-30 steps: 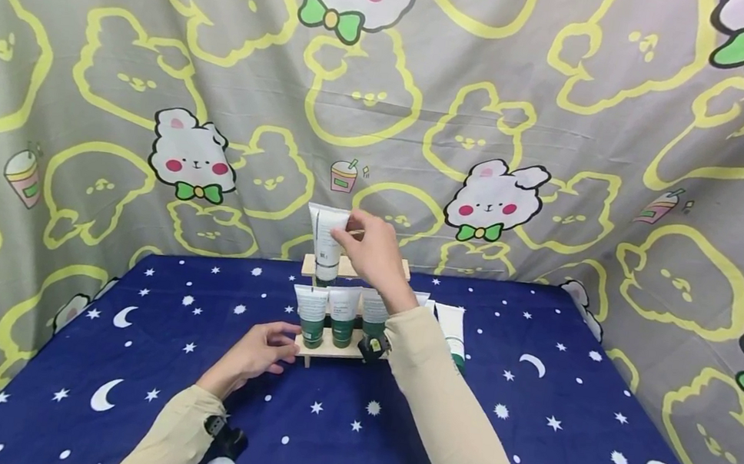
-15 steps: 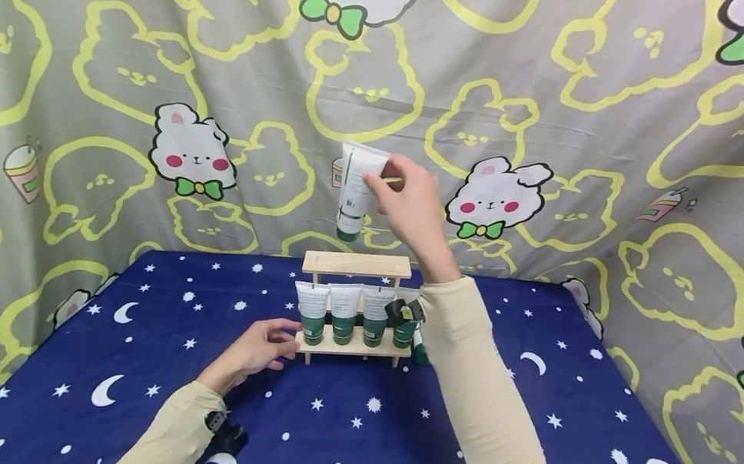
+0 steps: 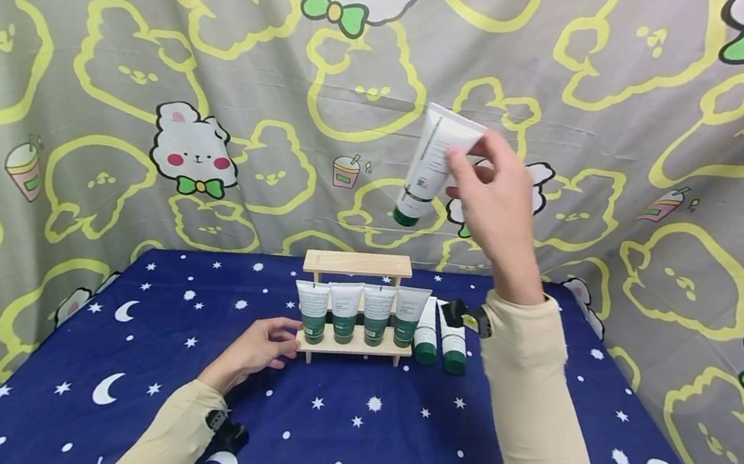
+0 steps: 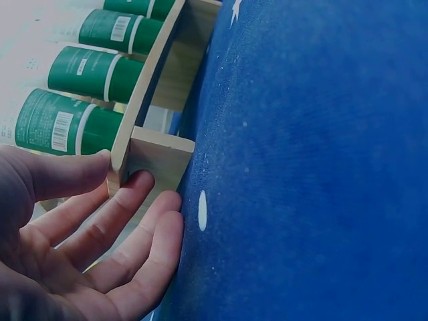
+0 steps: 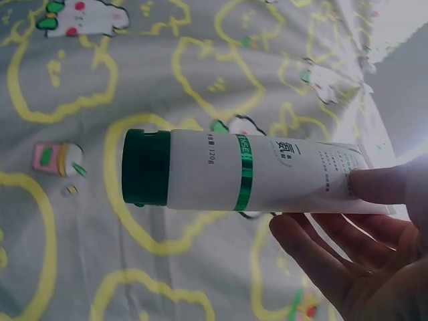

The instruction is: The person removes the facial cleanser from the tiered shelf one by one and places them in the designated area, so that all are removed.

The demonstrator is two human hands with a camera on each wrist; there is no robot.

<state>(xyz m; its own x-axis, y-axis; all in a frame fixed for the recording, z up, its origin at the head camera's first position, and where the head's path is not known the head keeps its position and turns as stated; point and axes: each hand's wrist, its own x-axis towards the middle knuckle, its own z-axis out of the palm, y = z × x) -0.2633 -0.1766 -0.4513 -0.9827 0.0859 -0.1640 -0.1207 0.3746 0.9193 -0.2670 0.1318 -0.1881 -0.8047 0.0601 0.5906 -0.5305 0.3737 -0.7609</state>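
High above the table, my right hand [image 3: 496, 197] pinches a white squeeze tube [image 3: 434, 164] near its flat end, its dark green cap [image 5: 146, 167] angled downward. A two-tier wooden rack [image 3: 358, 263] stands on the table, its upper shelf bare. Several white-and-green tubes [image 3: 344, 314] stand in a row on the lower shelf, caps down. At the rack's left end, my left hand [image 3: 258, 349] grips the corner of the lower shelf [image 4: 120, 150]. Its thumb lies at the shelf edge, with fingers curled beneath.
Two white tubes with green caps, a nearer one [image 3: 426, 335] and an outer one [image 3: 453, 344], lie to the right of the rack. A dark blue cloth [image 3: 347, 430] with stars and moons covers the table. A patterned grey curtain [image 3: 277, 96] hangs behind.
My right hand has lifted the tube off the upper shelf and carried it up and to the right. My left hand has stayed at the rack's left end.
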